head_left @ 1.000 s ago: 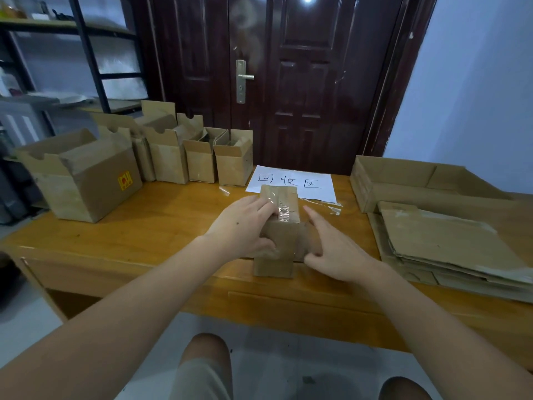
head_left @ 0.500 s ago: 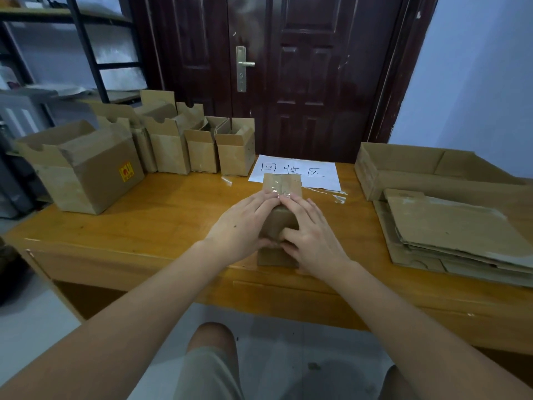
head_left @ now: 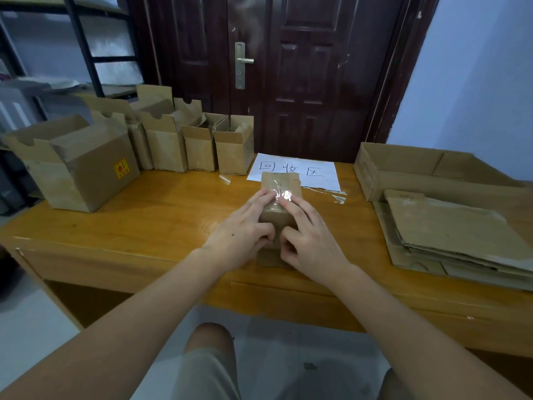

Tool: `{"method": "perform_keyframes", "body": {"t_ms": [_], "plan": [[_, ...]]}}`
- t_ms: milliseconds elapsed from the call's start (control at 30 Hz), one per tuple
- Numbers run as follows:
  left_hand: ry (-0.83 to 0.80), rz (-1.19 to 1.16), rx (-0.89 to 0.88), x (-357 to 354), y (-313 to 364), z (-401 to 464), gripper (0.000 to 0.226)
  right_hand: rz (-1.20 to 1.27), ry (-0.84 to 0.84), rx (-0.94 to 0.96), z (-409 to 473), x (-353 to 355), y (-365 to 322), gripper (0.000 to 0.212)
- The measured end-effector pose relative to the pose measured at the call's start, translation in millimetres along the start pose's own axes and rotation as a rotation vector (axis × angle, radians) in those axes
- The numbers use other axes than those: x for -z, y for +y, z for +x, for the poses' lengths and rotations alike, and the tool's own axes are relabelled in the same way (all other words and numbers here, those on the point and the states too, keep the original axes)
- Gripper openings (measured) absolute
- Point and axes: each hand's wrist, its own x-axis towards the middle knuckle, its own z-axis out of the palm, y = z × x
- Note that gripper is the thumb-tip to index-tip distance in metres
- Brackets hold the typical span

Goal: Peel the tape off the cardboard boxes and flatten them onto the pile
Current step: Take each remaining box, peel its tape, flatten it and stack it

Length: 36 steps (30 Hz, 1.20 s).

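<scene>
Head view puts the small cardboard box point(head_left: 280, 206) at the middle of the wooden table point(head_left: 161, 215), near its front edge, lying with its taped face up and its far end just overlapping the white paper sign point(head_left: 294, 171). A strip of clear tape point(head_left: 281, 194) runs along that top face and glints close to my fingertips.

What has changed in the last second: my right hand point(head_left: 310, 241) was flat on the table beside the box, and it is now on the box itself, opposite my left hand point(head_left: 243, 236). I read that as the switch from steadying the box to hunting for a tape edge; the tape looks fully stuck down, so peeling has not begun.

The box sits between my two hands. My left fingers point(head_left: 261, 199) lie across its left top edge, touching the tape, and my right fingers point(head_left: 291, 206) lie over the right side of the top, one tip at the glinting patch. Both thumbs are curled in against the near end of the box, so each hand holds it loosely rather than clamping it.

Further out, peeled tape scraps point(head_left: 336, 196) lie beside the sign, a row of open boxes point(head_left: 202, 145) waits on the left, and the flattened pile point(head_left: 455, 235) lies to the right.
</scene>
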Motion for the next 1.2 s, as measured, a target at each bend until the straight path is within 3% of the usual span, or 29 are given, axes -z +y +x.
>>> {"method": "perform_keyframes", "body": {"t_ms": [200,467,600,733,933,1000,1100,1200], "plan": [[-0.023,0.009,0.048,-2.2,3.5,1.0,0.007,0.045,-0.050,-0.033,0.9,2.1,0.7,0.017],[-0.129,-0.084,0.108,12.9,7.9,4.9,0.035,0.092,0.022,-0.054,0.9,4.3,-1.0,0.009],[-0.065,-0.051,0.111,9.6,9.6,4.2,0.009,0.137,0.027,-0.079,0.9,9.2,-1.8,0.010],[-0.042,-0.076,0.123,10.1,11.4,4.8,0.004,0.119,-0.089,-0.086,1.0,14.6,1.7,0.026],[-0.069,-0.080,0.105,14.5,11.0,5.4,0.023,0.116,-0.080,-0.090,3.4,20.2,3.2,0.006],[-0.089,-0.062,0.103,14.8,10.2,4.6,0.026,0.133,-0.082,-0.116,3.4,23.5,1.2,0.008],[-0.044,-0.098,0.123,14.2,10.3,3.8,0.011,0.195,-0.112,-0.173,1.7,27.3,0.3,0.013],[-0.028,-0.149,0.157,18.6,13.5,6.7,0.015,0.186,-0.151,-0.172,1.5,27.6,1.5,0.041]]}}
